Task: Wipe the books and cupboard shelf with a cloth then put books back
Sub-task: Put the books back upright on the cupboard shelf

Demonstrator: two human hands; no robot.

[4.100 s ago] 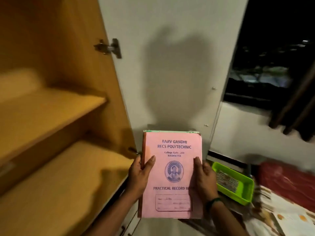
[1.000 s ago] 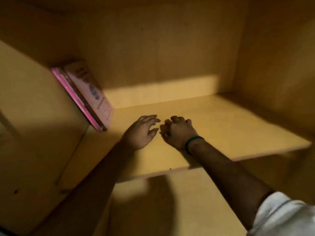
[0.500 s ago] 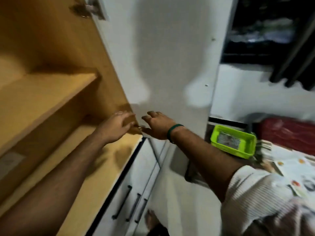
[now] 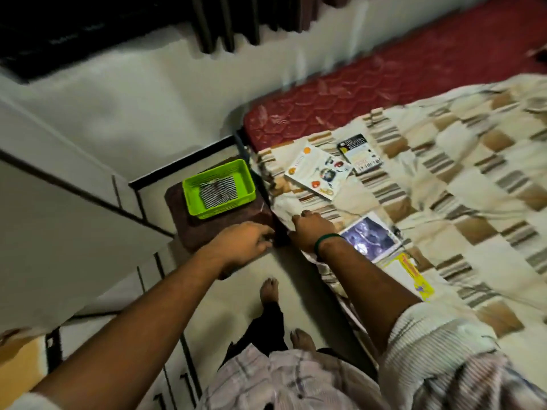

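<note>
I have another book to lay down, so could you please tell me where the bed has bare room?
The brown-checked blanket is bare right of the black-and-white book and the purple-covered book. It is crowded along its left edge, where those, the white spotted book and the yellow book lie.

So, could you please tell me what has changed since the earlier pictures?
The pink book left both hands and went onto the shelf; it is now out of view. The person turned to the bed; the left hand and right hand reach, empty, toward the books there. The basket stays beside the bed.
</note>
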